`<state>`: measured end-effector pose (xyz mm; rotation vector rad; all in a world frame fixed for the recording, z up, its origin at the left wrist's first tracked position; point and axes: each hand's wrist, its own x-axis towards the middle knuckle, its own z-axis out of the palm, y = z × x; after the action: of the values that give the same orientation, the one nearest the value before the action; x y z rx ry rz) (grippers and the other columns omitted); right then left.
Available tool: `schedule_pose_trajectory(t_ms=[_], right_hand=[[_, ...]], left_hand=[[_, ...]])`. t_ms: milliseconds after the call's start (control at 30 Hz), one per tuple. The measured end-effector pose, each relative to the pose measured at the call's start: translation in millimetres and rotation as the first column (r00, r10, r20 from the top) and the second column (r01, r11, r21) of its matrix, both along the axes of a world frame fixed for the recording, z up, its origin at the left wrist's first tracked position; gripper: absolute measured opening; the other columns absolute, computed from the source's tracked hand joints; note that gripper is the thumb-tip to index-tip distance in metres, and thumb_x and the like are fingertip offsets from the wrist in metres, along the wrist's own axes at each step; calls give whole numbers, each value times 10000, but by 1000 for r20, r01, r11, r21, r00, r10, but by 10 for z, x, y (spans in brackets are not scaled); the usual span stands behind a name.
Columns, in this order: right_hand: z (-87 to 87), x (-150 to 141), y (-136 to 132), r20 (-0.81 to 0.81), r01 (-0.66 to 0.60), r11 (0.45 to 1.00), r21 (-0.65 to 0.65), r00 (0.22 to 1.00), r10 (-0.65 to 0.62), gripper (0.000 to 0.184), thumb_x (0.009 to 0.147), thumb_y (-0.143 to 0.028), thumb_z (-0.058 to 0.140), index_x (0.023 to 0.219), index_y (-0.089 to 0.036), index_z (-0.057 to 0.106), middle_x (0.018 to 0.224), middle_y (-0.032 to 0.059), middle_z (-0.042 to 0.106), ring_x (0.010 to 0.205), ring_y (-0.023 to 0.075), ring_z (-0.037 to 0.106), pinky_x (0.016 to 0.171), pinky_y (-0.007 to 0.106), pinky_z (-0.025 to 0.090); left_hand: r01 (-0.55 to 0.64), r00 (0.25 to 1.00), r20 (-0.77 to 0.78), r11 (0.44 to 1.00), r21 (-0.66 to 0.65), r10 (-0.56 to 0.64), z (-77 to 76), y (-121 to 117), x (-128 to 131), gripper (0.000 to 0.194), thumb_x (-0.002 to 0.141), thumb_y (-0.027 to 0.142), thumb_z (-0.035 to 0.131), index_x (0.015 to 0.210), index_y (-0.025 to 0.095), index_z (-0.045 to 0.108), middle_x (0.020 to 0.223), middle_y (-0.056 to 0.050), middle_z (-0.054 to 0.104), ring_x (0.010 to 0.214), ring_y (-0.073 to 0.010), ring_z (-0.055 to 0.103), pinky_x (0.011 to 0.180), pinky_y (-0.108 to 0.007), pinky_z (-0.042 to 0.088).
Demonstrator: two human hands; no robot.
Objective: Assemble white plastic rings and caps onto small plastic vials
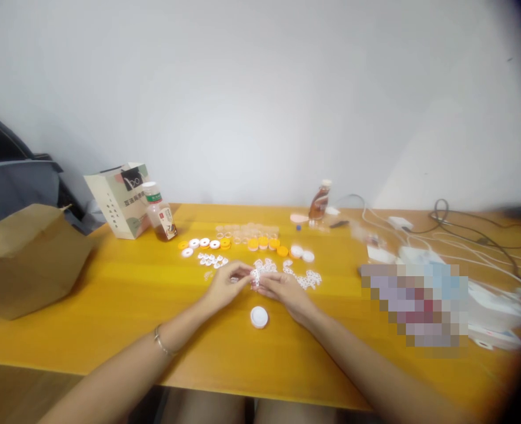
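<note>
Over the middle of the table, my left hand (228, 284) and my right hand (289, 290) meet with fingertips pinched on a small white speckled piece (255, 277). Its exact kind is too blurred to tell. Just beyond my fingers lies a pile of similar white pieces (265, 264), spreading into a second pile (308, 279) on the right. Several small white pieces (211, 260) sit in rows beyond my left hand. Nearer to me, below both hands, a round white lid-like disc (259, 317) lies on the table.
Yellow and white round caps (215, 244) and clear rings (246, 231) line the wooden table (132, 330) farther back. A jar (159, 213) and a paper bag (119, 203) stand back left, a brown bag (30, 259) nearer. A brown bottle (320, 201) and cables (472, 235) are at the right.
</note>
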<state>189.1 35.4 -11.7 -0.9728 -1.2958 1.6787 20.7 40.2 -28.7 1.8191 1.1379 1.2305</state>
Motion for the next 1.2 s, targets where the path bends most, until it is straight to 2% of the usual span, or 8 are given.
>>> schedule_pose_trajectory(t_ms=[300,633,867,1033,1200], right_hand=[[-10,3,5,18,9,1000,-12,1000,-9,260,592,-355,665,729,-134,672,783,55,678,799,165,628,862,326,453],[-61,17,41,35,-2,1000,2,999,2,300,560,-374,701,746,-140,674,757,49,679,783,164,629,850,329,460],[-57,1,41,37,1,1000,-18,999,0,276,564,-356,701,746,-150,671,748,34,679,773,155,629,848,323,459],[-54,-1,37,42,-4,1000,-22,999,5,299,553,-368,704,744,-140,667,744,41,678,766,155,631,848,324,456],[-57,4,38,41,12,1000,-20,999,-11,249,569,-363,695,690,-150,648,724,30,675,748,140,632,826,303,465]], left_hand=[[21,996,-85,1000,4,-20,-31,20,-15,188,734,262,553,885,160,599,826,-47,641,735,-134,601,666,-227,479],[28,990,-143,995,92,-15,26,-28,-6,174,738,244,551,885,171,608,805,-43,630,711,-131,591,670,-238,469],[6,994,-106,999,48,-1,12,-30,20,198,735,299,560,862,155,609,775,-48,641,701,-141,598,641,-235,460],[0,998,-67,1000,6,1,-7,-27,31,190,731,284,564,858,147,599,768,-48,639,698,-137,596,637,-232,458],[-11,1000,-13,1000,-22,10,-5,-17,37,183,711,277,587,837,144,588,776,-46,625,697,-131,586,639,-230,463]])
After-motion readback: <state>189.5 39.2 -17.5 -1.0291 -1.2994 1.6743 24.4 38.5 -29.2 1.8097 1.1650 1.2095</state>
